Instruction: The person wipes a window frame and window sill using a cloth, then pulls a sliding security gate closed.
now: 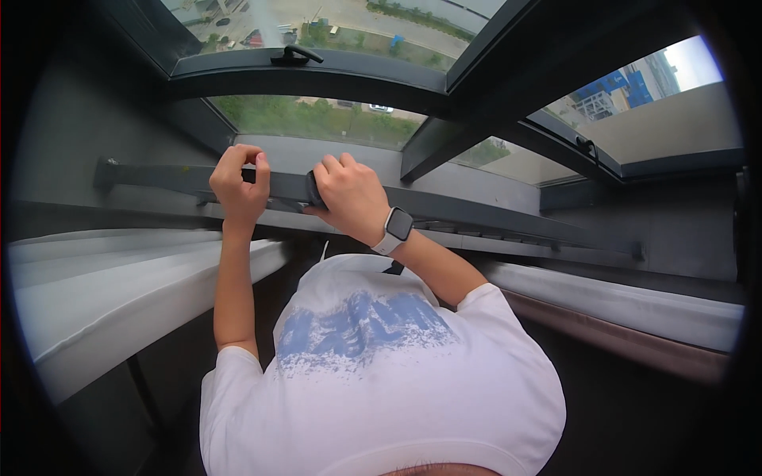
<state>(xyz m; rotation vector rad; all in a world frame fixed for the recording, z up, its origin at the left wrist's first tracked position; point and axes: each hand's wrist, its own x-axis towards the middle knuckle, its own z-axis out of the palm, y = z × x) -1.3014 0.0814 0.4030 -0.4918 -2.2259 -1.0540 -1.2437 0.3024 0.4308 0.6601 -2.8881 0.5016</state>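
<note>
My left hand (240, 181) is raised in front of the dark railing bar (444, 208). Its fingers curl in toward the thumb, and whatever may be between them does not show. Beside it, my right hand (348, 194) closes around a dark rounded object (312, 189) at the railing. Only the left side of that object shows, so its kind cannot be told. A smartwatch (398, 224) with a pale strap sits on my right wrist.
A dark window frame (381, 77) with a black handle (295, 55) spans the far side. A second window handle (587, 148) is at the right. White fabric-like surfaces (119, 293) lie behind the railing at left, with another white edge (627, 300) at right.
</note>
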